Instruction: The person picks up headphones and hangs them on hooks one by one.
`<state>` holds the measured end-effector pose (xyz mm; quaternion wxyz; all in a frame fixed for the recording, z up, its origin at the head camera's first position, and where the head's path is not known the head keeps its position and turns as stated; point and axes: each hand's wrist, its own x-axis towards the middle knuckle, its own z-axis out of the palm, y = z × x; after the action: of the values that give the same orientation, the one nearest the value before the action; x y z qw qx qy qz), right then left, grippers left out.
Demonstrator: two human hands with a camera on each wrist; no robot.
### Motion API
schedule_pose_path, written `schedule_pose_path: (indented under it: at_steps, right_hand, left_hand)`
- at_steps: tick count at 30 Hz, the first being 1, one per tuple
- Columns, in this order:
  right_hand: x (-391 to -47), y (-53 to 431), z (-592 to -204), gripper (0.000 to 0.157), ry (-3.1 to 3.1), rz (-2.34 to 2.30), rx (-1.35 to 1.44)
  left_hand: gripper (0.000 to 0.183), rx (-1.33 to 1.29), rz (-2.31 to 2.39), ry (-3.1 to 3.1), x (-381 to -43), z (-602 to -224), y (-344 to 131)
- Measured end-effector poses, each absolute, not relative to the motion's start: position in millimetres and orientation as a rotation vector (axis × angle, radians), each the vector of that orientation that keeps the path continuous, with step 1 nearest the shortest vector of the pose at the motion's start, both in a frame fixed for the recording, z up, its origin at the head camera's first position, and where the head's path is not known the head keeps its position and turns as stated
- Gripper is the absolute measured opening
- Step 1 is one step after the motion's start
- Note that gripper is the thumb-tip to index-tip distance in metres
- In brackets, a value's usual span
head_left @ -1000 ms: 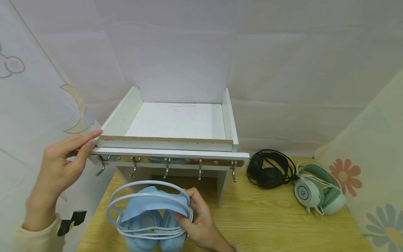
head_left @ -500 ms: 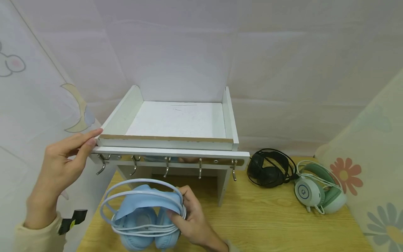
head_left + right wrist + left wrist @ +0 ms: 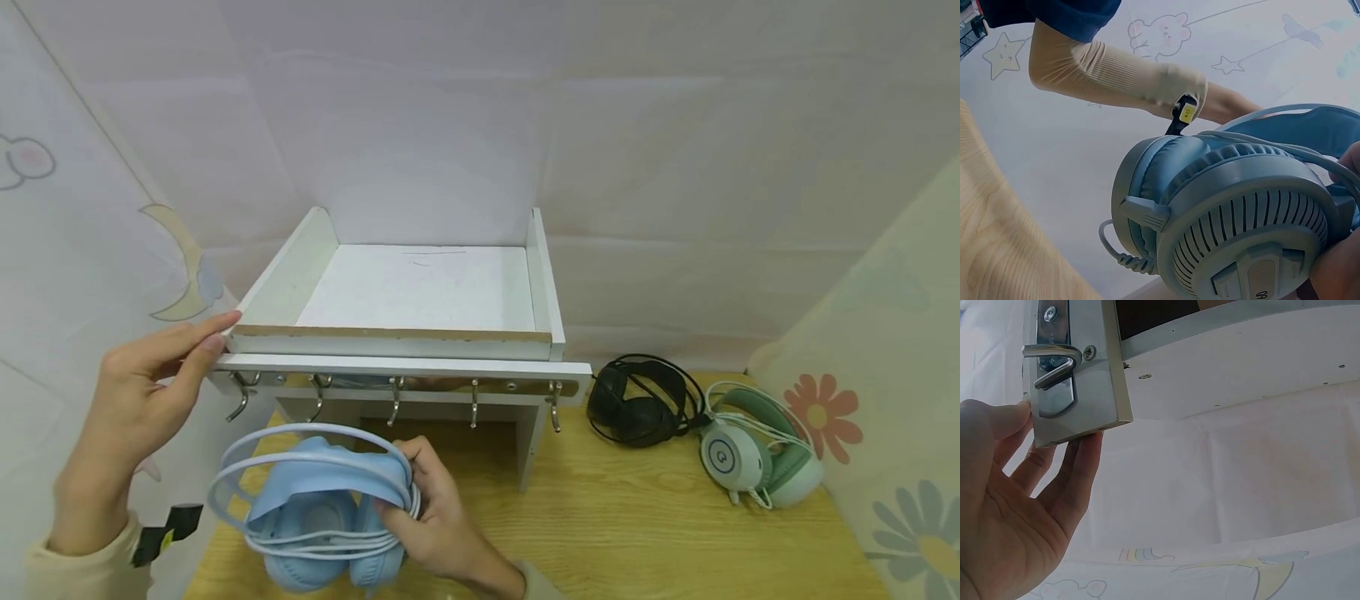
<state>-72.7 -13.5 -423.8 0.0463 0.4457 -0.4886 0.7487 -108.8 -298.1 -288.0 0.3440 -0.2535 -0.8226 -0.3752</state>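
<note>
Right hand [image 3: 438,521], at the lower centre of the head view, grips a blue headset [image 3: 322,512] by one side, thumb in front and fingers behind. The headset hangs clear of the table [image 3: 637,517], at lower left of centre, below a row of metal hooks [image 3: 395,400]. It looks light and mostly plastic: the pale bows [image 3: 307,427] seem stiff, the strap [image 3: 330,471] thin and floppy, the ear cups [image 3: 1247,219] hard outside with soft cushions. Smooth loops of cord [image 3: 315,550] wrap it and could slip or snag. Its side, where bows and cord come together, seems the best place to hold, since fingers there trap the loops too. Left hand [image 3: 157,383], left of the frame, pinches the end of the hooked rail [image 3: 405,365] fronting a white shelf [image 3: 420,287]. Black headphones [image 3: 641,412] and green-and-white headphones [image 3: 731,457] lie at the right.
</note>
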Motion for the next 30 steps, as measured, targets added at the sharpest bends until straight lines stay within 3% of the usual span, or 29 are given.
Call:
schedule_pose_path:
  at_steps: [30]
  right_hand:
    - [-76,-40,-432,0.033,-1.576,2.338,1.343]
  left_hand:
    - [0.036,-0.575,-0.962,-2.187,-106,-296,-303]
